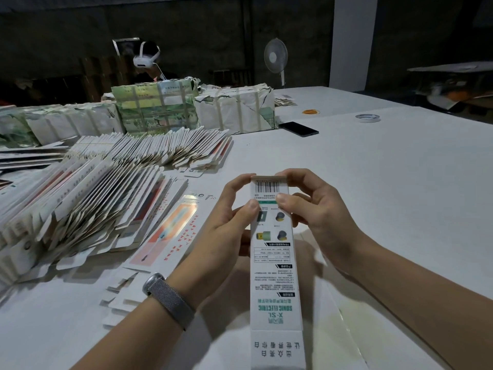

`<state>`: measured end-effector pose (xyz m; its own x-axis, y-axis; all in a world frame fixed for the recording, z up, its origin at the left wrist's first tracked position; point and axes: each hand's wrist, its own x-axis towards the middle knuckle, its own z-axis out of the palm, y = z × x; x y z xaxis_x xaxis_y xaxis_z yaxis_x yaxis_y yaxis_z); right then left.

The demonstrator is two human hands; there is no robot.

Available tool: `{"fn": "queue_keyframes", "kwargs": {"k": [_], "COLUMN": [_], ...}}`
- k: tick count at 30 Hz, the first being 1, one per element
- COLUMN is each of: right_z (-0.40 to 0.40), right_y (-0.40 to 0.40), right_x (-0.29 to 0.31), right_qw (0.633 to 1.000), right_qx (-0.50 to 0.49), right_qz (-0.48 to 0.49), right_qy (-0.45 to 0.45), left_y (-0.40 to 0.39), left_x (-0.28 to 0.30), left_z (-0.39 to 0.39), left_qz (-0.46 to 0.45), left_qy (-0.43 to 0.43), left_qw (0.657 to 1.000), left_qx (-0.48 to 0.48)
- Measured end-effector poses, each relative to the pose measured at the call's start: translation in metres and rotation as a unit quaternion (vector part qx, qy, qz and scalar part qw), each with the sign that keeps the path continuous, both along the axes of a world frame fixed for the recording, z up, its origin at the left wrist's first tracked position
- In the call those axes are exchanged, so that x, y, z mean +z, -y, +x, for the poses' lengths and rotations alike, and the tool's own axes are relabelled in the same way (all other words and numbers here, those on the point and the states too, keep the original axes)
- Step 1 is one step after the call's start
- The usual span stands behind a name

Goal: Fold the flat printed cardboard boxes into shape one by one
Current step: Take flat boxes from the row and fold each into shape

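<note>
Long white printed cardboard box (274,263), long axis 12-to-6 o'clock, is pinched at its 12 o'clock end by left hand (229,217) and right hand (312,206) equally near.

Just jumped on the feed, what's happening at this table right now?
A person holds one long printed box in both hands, folding its far end. The left hand and right hand pinch it near the barcode, thumbs on top. Rows of flat unfolded boxes lie to the left on the white table, wrapped bundles behind them. A phone and tape roll lie farther back.
</note>
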<state>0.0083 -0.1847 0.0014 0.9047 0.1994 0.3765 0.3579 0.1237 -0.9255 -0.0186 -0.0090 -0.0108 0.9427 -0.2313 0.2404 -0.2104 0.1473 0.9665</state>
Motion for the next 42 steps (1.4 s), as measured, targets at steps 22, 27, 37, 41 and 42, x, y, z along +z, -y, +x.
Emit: {"fn": "queue_keyframes", "kwargs": {"k": [22,27,37,41,42], "right_z": [0.001,0.001,0.004,0.005,0.006], "right_y": [0.0,-0.001,-0.004,-0.002,-0.002], "right_x": [0.005,0.005,-0.001,0.0,0.001], "right_qw": [0.991,0.99,0.988,0.989,0.989], "right_qx": [0.044,0.027,0.025,0.004,0.003], "right_qz": [-0.01,-0.01,-0.018,-0.027,-0.029], "right_qy": [-0.123,-0.136,-0.154,-0.146,-0.145], "left_y": [0.012,0.012,0.014,0.014,0.014], "left_x": [0.008,0.006,0.006,0.006,0.006], "left_z": [-0.014,-0.012,-0.011,-0.011,-0.011], "left_qz": [0.079,0.092,0.078,0.062,0.062], "left_qy": [-0.023,-0.017,-0.024,-0.026,-0.028], "left_qw": [0.997,0.996,0.997,0.998,0.998], "left_qx": [-0.004,0.009,0.001,-0.016,-0.016]}}
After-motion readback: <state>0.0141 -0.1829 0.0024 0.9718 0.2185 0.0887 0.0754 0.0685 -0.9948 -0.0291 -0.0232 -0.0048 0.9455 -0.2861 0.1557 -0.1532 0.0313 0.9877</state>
